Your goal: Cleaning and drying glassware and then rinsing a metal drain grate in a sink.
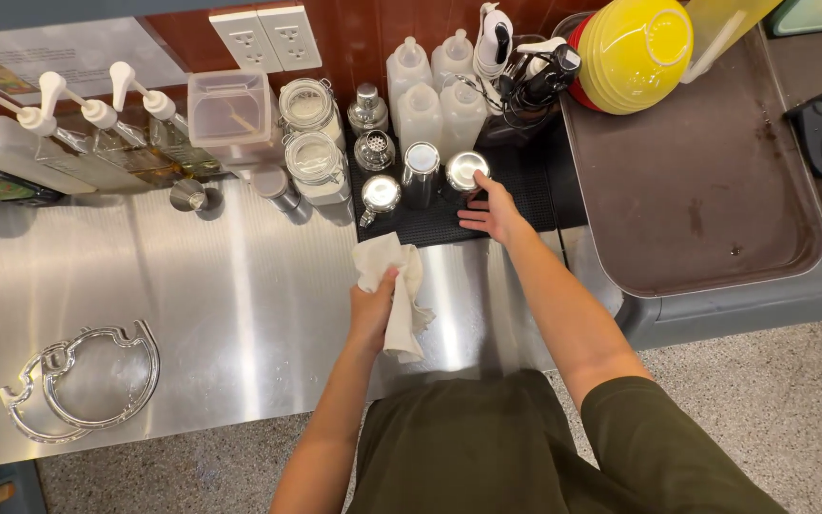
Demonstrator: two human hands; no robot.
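Left hand [373, 309] grips cloth [394, 286]; right hand [492, 209], fingers spread, touches steel cup [466, 171] on mat [525, 205]. Grasp cup firmly, avoid neighbours.

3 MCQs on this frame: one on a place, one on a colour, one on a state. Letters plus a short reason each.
1. Where does the right hand rest?
A. on the black bar mat
B. on the brown tray
C. on the pump bottles

2. What colour are the stacked bowls at the top right?
A. blue
B. yellow
C. white

3. What state is the left hand in?
A. open and flat on the counter
B. closed on a white cloth
C. closed on a jar

Key:
1 A: the fingers lie on the black bar mat, touching a steel cup.
2 B: the bowls are yellow.
3 B: the white cloth is bunched in its grip above the steel counter.
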